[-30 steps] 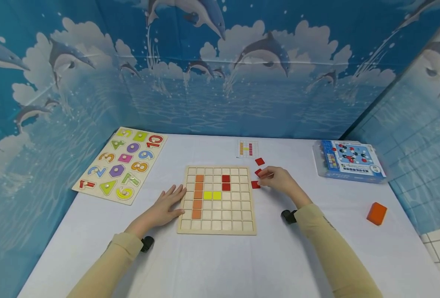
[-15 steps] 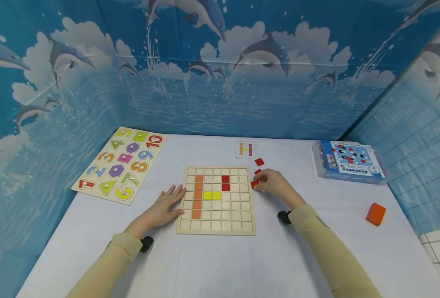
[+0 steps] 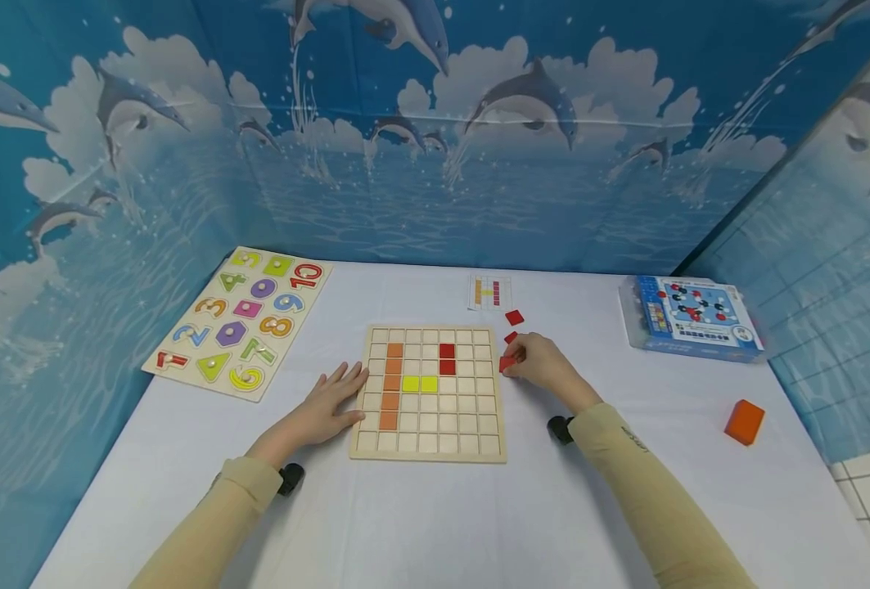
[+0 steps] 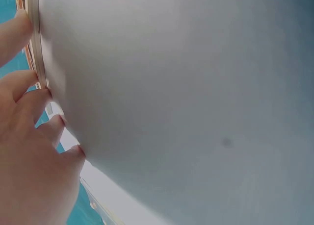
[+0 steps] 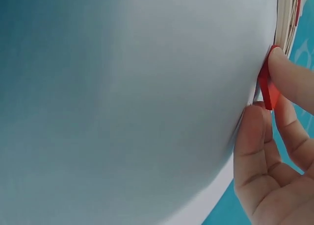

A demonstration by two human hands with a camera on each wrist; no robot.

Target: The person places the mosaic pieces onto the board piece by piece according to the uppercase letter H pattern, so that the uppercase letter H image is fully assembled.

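A wooden grid board [image 3: 449, 424] lies in the middle of the table, with a column of orange tiles [image 3: 391, 382], two yellow tiles [image 3: 420, 384] and two red tiles [image 3: 447, 359] in its cells. Fingers spread, my left hand [image 3: 322, 411] rests against the board's left edge; the left wrist view shows its fingertips at that edge. Just right of the board, my right hand [image 3: 545, 364] pinches a red square tile [image 5: 266, 85], which is tilted up in the right wrist view. Another red tile [image 3: 511, 336] is partly hidden behind the fingers, and one more [image 3: 514, 317] lies beyond.
Behind the board lies a small pattern card [image 3: 489, 292]. A number and shape puzzle board [image 3: 237, 327] sits at left. At right are a blue boxed set [image 3: 692, 317] and an orange block [image 3: 745, 422]. A dolphin-print curtain [image 3: 435, 204] closes off the back.
My right hand has shifted slightly left to the nearest red tile, and that tile has tilted up between its fingers. The left hand stays at the board's edge.
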